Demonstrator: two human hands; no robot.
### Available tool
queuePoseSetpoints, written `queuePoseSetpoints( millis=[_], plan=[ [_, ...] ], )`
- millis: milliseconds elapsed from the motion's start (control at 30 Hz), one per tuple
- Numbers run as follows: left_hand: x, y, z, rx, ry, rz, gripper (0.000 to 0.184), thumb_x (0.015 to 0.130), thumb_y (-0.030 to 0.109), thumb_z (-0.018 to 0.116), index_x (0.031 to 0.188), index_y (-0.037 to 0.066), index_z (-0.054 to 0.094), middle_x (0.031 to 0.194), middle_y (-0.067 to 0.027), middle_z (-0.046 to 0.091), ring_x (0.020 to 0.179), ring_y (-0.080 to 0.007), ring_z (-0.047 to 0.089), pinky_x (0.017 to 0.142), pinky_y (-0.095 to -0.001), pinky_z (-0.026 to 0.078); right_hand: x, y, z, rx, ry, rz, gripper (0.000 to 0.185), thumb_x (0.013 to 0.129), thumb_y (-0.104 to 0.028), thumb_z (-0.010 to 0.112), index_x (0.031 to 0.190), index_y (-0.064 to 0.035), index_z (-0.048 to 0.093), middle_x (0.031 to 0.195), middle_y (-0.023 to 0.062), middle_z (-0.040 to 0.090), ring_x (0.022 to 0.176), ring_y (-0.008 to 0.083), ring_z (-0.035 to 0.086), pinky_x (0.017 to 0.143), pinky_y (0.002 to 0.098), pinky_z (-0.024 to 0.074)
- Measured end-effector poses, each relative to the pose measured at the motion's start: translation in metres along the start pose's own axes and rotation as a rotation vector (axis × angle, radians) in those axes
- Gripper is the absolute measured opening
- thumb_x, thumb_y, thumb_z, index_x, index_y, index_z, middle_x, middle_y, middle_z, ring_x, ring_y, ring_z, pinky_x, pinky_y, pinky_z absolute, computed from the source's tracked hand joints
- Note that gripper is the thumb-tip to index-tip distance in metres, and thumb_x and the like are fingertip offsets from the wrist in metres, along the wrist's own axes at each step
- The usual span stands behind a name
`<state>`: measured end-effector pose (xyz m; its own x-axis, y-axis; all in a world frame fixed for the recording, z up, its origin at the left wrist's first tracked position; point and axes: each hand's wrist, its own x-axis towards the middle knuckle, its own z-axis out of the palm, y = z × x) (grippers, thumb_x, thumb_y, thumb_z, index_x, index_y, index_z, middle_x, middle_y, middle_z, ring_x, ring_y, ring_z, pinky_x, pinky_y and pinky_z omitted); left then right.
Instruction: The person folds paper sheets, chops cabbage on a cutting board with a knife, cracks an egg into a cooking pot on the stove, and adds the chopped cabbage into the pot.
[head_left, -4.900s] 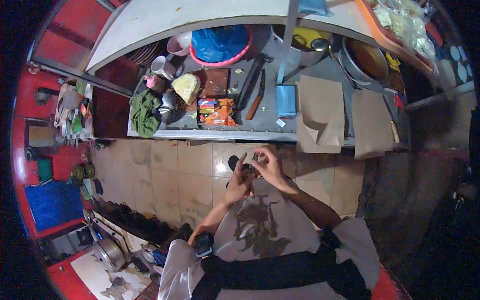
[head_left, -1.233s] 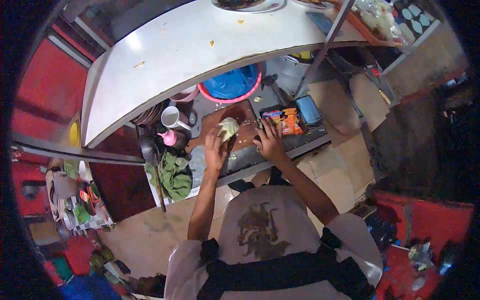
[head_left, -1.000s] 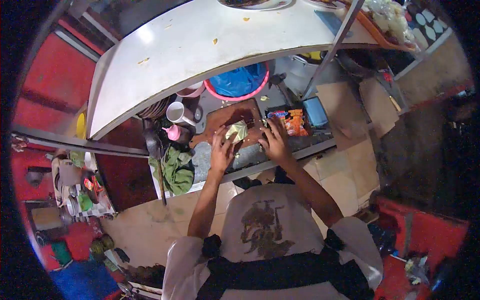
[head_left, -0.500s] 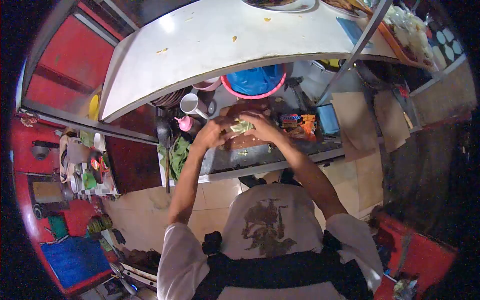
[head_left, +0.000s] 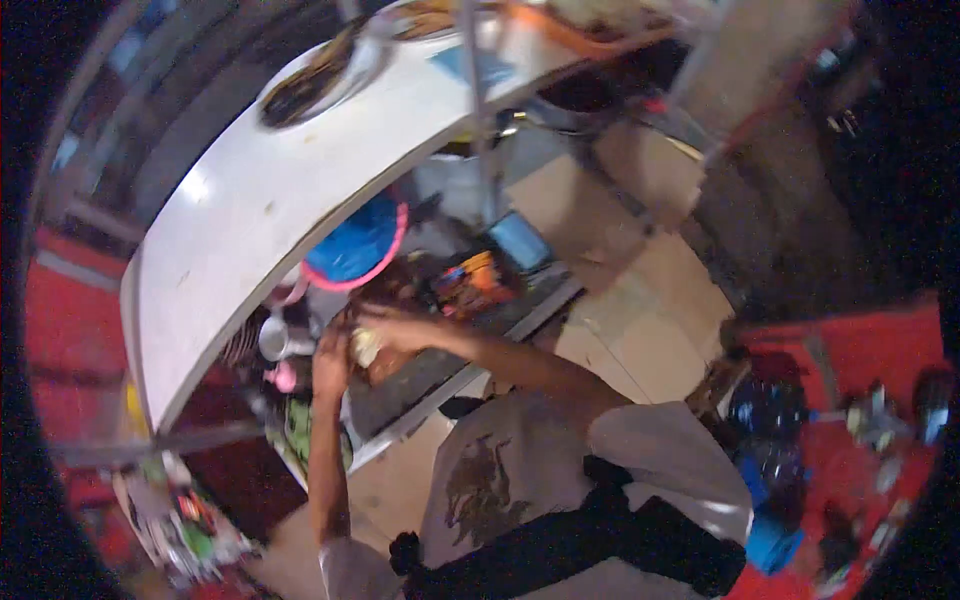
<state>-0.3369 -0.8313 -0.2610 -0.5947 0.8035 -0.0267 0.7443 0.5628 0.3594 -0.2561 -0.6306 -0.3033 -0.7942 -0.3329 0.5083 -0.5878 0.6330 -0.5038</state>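
While the left hand (head_left: 332, 352) and right hand (head_left: 385, 328) are cupped around a pale leafy chunk (head_left: 366, 346), holding it between them over the brown board (head_left: 392, 366), it's honestly too blurry to make out each finger. Just left of them you've got a white mug (head_left: 278, 341) and a pink-topped bottle (head_left: 282, 377), with the pink-rimmed basin (head_left: 400, 240) beyond and an orange packet (head_left: 482, 280) off to the right.

Small food stall or shop kitchen, by the look of it. Long white shelf (head_left: 240, 210) set above a grey counter (head_left: 400, 395); plates of food (head_left: 320, 85) displayed on the shelf. Below, mug (head_left: 283, 340), pink-rimmed basin (head_left: 353, 245) and orange packet (head_left: 475, 283) kept. Tiled floor (head_left: 640, 330) seen; view blurred.
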Motion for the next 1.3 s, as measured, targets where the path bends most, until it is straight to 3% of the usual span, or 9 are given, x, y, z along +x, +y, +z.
queuePoseSetpoints(
  millis=[67,133,300,400,500,633,900,1000,1300],
  plan=[
    [-0.012,-0.005,-0.003,0.221,0.032,0.166,0.039,0.074,0.002,0.053,0.114,0.003,0.051,0.122,-0.0183,0.049,0.110,-0.0368,0.048,0.090,-0.0420,0.043,-0.021,-0.043,-0.037,0.290,0.131,0.292,0.052,0.079,-0.020,0.063,0.126,-0.0042,0.047,0.138,0.0163,0.033,0.125,0.0335,0.037,0.102,0.0397,0.0338],
    [-0.014,-0.003,-0.008,0.209,0.053,0.259,0.037,0.075,0.004,0.054,0.111,-0.002,0.051,0.116,-0.0215,0.049,0.108,-0.0378,0.049,0.090,-0.0421,0.042,-0.053,-0.041,-0.055,0.104,0.156,0.178,0.053,0.082,-0.021,0.063,0.129,-0.0057,0.045,0.139,0.0171,0.031,0.128,0.0322,0.033,0.103,0.0383,0.0333],
    [-0.008,-0.001,0.002,0.246,-0.070,0.160,0.049,0.067,0.002,0.057,0.114,-0.006,0.045,0.116,-0.0237,0.049,0.109,-0.0405,0.046,0.095,-0.0416,0.038,-0.149,-0.025,-0.182,-0.200,0.610,0.079,0.022,0.081,-0.011,0.061,0.096,0.0046,0.060,0.106,0.0200,0.058,0.093,0.0346,0.059,0.084,0.0434,0.0466],
    [-0.012,0.010,0.008,0.266,0.116,0.149,0.054,0.064,0.000,0.058,0.115,-0.006,0.043,0.115,-0.0243,0.048,0.108,-0.0415,0.045,0.096,-0.0433,0.037,-0.224,0.030,-0.271,-0.556,0.823,0.518,0.021,0.083,-0.013,0.056,0.100,-0.0022,0.058,0.101,0.0174,0.058,0.094,0.0342,0.055,0.084,0.0421,0.0430],
    [0.003,0.013,0.008,0.174,-0.027,-0.056,0.058,0.064,0.001,0.059,0.119,-0.004,0.042,0.120,-0.0263,0.046,0.110,-0.0434,0.044,0.097,-0.0450,0.036,-0.316,0.096,-0.323,-0.661,1.001,0.916,0.023,0.087,-0.016,0.053,0.106,-0.0032,0.056,0.102,0.0172,0.057,0.098,0.0334,0.053,0.088,0.0415,0.0404],
    [0.002,0.015,0.011,0.052,0.060,-0.196,0.047,0.074,0.003,0.052,0.120,0.001,0.048,0.111,-0.0256,0.053,0.099,-0.0433,0.051,0.086,-0.0466,0.041,-0.375,0.129,-0.320,-0.708,0.763,1.175,0.025,0.087,-0.016,0.052,0.107,-0.0026,0.055,0.103,0.0169,0.057,0.098,0.0327,0.053,0.087,0.0411,0.0405],
    [0.012,0.054,0.001,-0.296,0.100,-0.264,0.028,0.089,0.016,0.042,0.108,-0.001,0.054,0.111,-0.0170,0.057,0.104,-0.0333,0.053,0.088,-0.0390,0.043,-0.381,0.125,-0.298,-0.672,0.546,1.120,0.027,0.088,-0.017,0.051,0.111,-0.0012,0.052,0.104,0.0165,0.057,0.098,0.0312,0.053,0.086,0.0404,0.0408],
    [0.005,0.064,-0.009,-0.215,0.115,-0.214,0.021,0.082,0.012,0.056,0.100,0.003,0.060,0.108,-0.0168,0.058,0.100,-0.0338,0.056,0.084,-0.0402,0.046,-0.380,0.118,-0.300,-0.667,0.515,1.111,0.028,0.089,-0.017,0.050,0.112,-0.0007,0.051,0.105,0.0163,0.057,0.098,0.0307,0.053,0.086,0.0401,0.0409],
    [-0.004,0.053,0.012,-0.150,0.267,-0.238,0.015,0.079,0.012,0.058,0.091,0.004,0.063,0.093,-0.0144,0.062,0.088,-0.0345,0.060,0.074,-0.0410,0.048,-0.394,0.103,-0.304,-0.659,0.487,1.059,0.031,0.089,-0.017,0.048,0.116,0.0008,0.048,0.106,0.0158,0.056,0.097,0.0290,0.053,0.084,0.0393,0.0413]
  ],
)
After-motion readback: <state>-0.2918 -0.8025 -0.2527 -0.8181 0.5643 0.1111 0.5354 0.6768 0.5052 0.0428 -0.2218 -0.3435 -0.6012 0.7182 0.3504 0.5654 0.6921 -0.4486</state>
